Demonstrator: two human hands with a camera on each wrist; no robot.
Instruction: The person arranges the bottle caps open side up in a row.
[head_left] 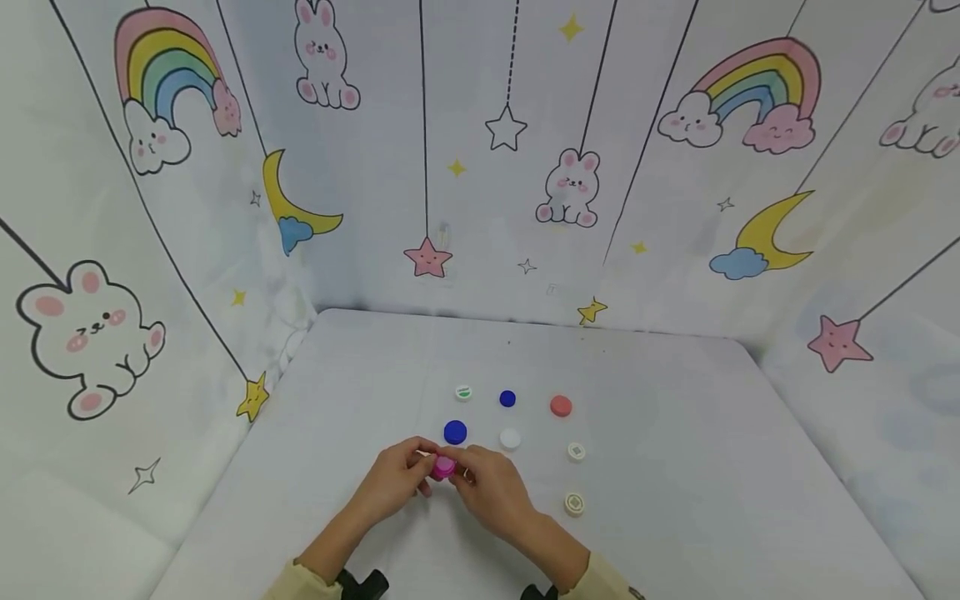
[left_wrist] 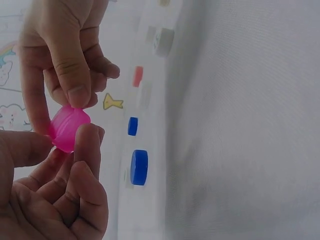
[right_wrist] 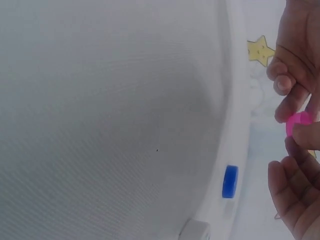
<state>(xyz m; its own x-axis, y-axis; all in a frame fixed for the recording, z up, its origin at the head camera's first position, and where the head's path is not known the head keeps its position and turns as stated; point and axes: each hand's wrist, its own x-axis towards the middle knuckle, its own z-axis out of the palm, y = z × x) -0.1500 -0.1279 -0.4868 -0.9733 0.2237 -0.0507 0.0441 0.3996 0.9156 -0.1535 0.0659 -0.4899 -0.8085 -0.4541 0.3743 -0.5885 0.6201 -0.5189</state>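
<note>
A bright pink bottle cap [head_left: 444, 467] is held up between both hands above the white table. My left hand [head_left: 392, 482] pinches it from the left between thumb and fingers. From the other side my right hand [head_left: 493, 490] pinches the same pink cap [left_wrist: 69, 129]. In the left wrist view, the left hand [left_wrist: 60, 195] is below the cap and the right hand [left_wrist: 70, 50] above it. Just beyond the hands lies a large blue cap [head_left: 455, 432]. A white cap [head_left: 510, 439] is beside the right hand. Fingers partly hide the pink cap in the right wrist view.
Farther back on the white table [head_left: 675, 467] lie a white cap with a green mark [head_left: 463, 392], a small blue cap [head_left: 507, 398] and a red cap [head_left: 561, 406]. Two pale patterned caps [head_left: 576, 452] are on the right. Patterned cloth walls [head_left: 480, 250] surround the table.
</note>
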